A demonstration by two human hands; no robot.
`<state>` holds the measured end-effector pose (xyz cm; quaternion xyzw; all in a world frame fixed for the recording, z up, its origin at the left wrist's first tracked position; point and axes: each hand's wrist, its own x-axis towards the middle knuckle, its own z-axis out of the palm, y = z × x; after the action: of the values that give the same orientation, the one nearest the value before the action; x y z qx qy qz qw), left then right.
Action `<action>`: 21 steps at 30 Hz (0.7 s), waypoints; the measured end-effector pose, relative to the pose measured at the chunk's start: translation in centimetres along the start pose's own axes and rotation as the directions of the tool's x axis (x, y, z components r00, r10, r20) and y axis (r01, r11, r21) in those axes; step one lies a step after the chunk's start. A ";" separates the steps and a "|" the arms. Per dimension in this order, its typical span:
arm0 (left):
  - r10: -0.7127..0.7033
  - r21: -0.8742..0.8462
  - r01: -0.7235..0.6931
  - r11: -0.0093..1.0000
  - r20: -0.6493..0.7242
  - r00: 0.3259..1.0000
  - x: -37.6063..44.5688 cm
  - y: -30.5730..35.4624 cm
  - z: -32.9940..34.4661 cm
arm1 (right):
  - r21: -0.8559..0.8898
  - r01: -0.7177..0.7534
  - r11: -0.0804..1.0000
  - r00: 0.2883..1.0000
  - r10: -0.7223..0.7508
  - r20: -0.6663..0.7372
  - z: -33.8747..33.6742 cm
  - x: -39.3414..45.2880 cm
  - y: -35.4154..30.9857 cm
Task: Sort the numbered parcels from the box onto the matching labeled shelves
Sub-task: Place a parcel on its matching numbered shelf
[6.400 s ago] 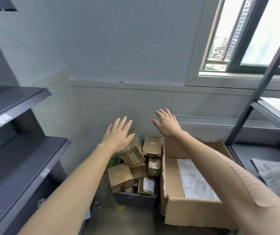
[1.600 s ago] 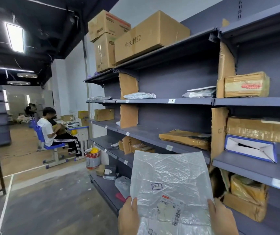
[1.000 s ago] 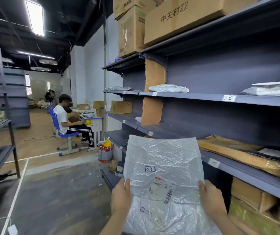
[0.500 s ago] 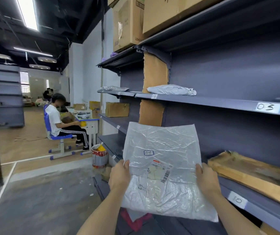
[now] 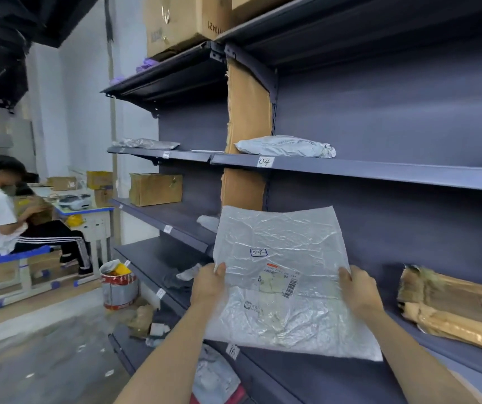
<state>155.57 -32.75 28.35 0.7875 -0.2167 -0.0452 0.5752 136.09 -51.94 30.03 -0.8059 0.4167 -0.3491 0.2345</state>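
I hold a flat, crinkled white plastic parcel (image 5: 283, 275) upright in front of the dark shelving. A small label reading 09 (image 5: 258, 252) is on its face, with a shipping label below it. My left hand (image 5: 208, 284) pinches its left edge and my right hand (image 5: 357, 291) pinches its right edge. Above the parcel, a shelf (image 5: 379, 173) carries a tag marked 04 (image 5: 265, 161) and a grey bagged parcel (image 5: 285, 146). A lower shelf tag (image 5: 232, 350) reads 16.
A flattened brown parcel (image 5: 452, 304) lies on the shelf to my right. A cardboard box (image 5: 156, 189) sits on a shelf further left. A paint can (image 5: 119, 284) stands on the floor near the shelf end. A seated person (image 5: 9, 211) works at a desk at left.
I have stepped closer along the shelving with the 09 parcel held in both hands. The 03 tag has left my view and the 04 tag is now above the parcel.
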 end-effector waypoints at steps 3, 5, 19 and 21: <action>0.021 -0.022 -0.018 1.000 0.154 0.988 4.0 -0.8 -0.6 | -0.030 -0.027 0.999 0.999 0.026 -0.024 1.8 1.3 -0.6; 0.020 -0.043 -0.012 0.999 0.195 0.981 6.1 -1.3 -0.5 | -0.025 -0.058 0.998 0.998 0.057 -0.021 2.9 2.1 -0.7; -0.026 -0.448 0.239 0.861 0.431 0.902 18.4 2.1 4.6 | 0.124 -0.036 0.992 0.991 0.019 0.131 4.4 12.4 1.8; -0.012 -0.460 0.215 0.862 0.405 0.914 20.5 2.8 5.5 | 0.131 -0.035 0.991 0.979 0.008 0.203 4.1 13.9 2.4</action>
<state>171.49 -46.40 32.70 0.6003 -0.2596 -0.2886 0.6992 143.68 -64.44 30.89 -0.8150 0.3753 -0.2901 0.3328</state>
